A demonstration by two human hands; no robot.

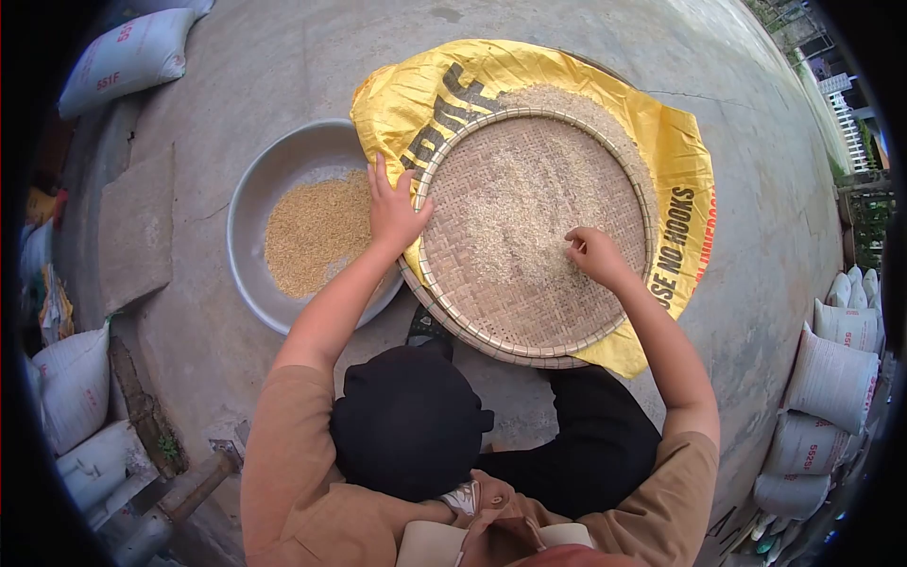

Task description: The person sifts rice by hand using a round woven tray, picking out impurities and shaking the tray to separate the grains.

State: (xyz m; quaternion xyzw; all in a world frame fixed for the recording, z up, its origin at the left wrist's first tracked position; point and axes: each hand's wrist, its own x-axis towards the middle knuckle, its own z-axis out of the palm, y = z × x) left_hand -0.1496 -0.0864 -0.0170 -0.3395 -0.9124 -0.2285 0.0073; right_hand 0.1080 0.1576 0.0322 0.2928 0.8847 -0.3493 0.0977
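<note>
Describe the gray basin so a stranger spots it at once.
Find the bright yellow sack spread beneath a big round woven tray. Just left of that tray, on the far side of the person's left hand, sits a round gray basin. Unlike the flat, woven tray, it is smooth-walled and deep, with golden-brown grain inside.

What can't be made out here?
All in the head view:
- Right hand: whether it pinches a grain; its curled fingers hide that, and grains are too small.
- Lower tray: mostly covered by the upper tray and yellow sack.
- Basin: right side partly hidden by the left arm and yellow sack.
- Far white sack: cut off by the top edge.
</note>
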